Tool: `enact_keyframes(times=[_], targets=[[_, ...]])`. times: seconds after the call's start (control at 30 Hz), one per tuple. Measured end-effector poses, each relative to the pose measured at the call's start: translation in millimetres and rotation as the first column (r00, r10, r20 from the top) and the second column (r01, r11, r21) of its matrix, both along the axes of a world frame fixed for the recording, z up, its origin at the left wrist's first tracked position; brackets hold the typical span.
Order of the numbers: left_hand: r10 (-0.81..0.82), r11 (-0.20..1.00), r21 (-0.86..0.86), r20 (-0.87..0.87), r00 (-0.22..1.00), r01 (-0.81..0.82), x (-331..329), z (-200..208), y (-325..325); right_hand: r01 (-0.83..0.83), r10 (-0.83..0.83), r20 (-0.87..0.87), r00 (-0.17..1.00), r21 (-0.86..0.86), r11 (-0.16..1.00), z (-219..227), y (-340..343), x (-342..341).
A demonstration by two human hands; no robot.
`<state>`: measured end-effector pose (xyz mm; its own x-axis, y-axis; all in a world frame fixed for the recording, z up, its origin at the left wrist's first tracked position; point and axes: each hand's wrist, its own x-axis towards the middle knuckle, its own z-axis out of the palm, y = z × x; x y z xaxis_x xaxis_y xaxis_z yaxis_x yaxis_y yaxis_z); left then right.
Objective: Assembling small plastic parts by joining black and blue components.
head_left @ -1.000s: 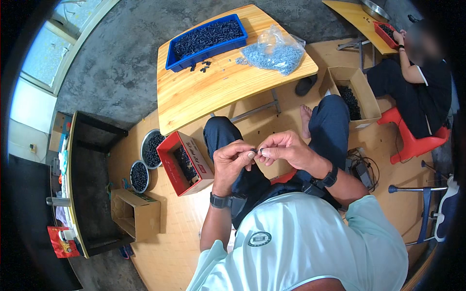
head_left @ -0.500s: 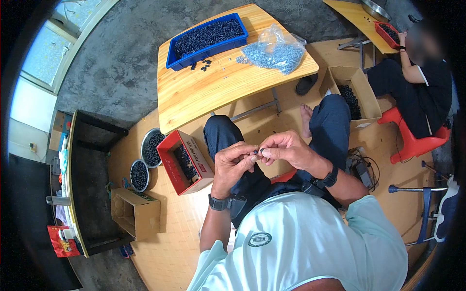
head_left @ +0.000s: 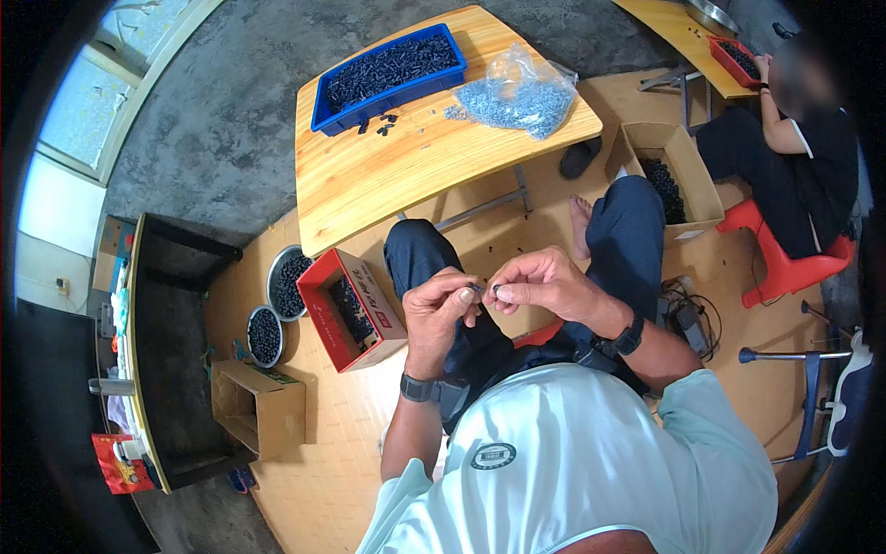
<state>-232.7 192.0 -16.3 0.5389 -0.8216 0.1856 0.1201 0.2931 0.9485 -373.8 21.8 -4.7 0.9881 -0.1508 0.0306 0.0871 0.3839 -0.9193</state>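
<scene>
Black and tiny, a part point(head_left: 496, 293) is pinched between thumb and forefinger of the right hand point(head_left: 546, 284) in the head view, at the clock's centre. Facing it, the left hand point(head_left: 437, 305) nips a dark bit point(head_left: 477, 288) in its fingertips. Both are mostly covered; their shape, and whether they touch, cannot be told.

At 11 o'clock, black pieces heaped in a blue tray point(head_left: 397, 102) hide its bottom. At 12, glare on a clear bag point(head_left: 521, 100) blurs its grey-blue contents, too small to identify. Both rest on a wooden table point(head_left: 397, 180).

At 2 o'clock, a carton point(head_left: 699, 180) holds black pieces, partly screened by its walls. Beyond sits a co-worker point(head_left: 817, 185), head blurred, a hand point(head_left: 763, 67) at a red tray point(head_left: 732, 70); the grip there is unclear.

At 9 o'clock, a red box point(head_left: 334, 328) shows only some of its dark contents, beside 2 metal bowls point(head_left: 272, 288) of black pieces. At 8, another carton point(head_left: 284, 415) has a shadowed inside.
</scene>
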Motion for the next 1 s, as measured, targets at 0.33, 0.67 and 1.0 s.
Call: enact_keyframes(times=[0.33, 0.67, 1.0], targets=[[0.045, 0.999, 0.016, 0.143, 0.989, -0.048, -9, 16, -3, 0.016, -0.014, 0.021, 1.000, -0.116, 0.993, 1, 3, -1], [0.062, 0.998, 0.012, 0.199, 0.978, -0.066, -13, 23, -3, 0.001, 0.002, 0.021, 1.000, -0.120, 0.993, 4, 3, -1], [0.049, 0.997, 0.053, 0.263, 0.963, -0.065, -15, 26, -2, -0.010, 0.013, 0.019, 1.000, -0.145, 0.989, 3, 3, -2]])
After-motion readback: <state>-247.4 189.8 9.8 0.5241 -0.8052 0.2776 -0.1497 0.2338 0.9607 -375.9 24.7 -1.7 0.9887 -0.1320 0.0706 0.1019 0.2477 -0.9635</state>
